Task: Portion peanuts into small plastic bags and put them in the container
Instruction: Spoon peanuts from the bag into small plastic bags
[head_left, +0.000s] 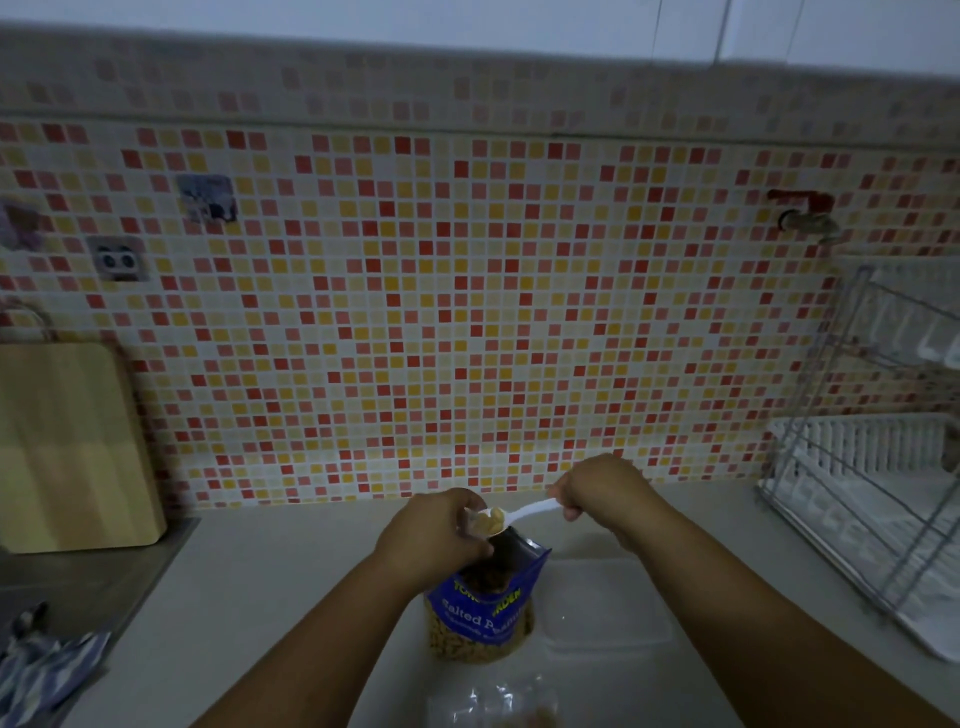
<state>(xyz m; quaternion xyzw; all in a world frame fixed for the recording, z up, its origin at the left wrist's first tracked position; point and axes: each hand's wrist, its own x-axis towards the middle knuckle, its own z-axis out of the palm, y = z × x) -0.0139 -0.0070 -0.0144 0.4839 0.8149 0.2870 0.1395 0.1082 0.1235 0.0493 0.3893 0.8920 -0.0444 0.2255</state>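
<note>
A blue bag of salted peanuts (485, 613) stands open on the counter. My left hand (431, 535) grips a small clear plastic bag (470, 522) just above the peanut bag's mouth; the small bag is hard to make out. My right hand (597, 493) pinches the handle of a white plastic spoon (519, 514), whose bowl carries a few peanuts at the small bag's opening. A clear plastic container (608, 608) lies on the counter to the right of the peanut bag. Some clear plastic bags (493, 701) lie near the bottom edge.
A wooden cutting board (67, 447) leans on the tiled wall at left. A striped cloth (47, 670) lies by the metal sink edge (104, 571). A wire dish rack (878, 467) stands at right. A wall tap (805, 218) sticks out above it.
</note>
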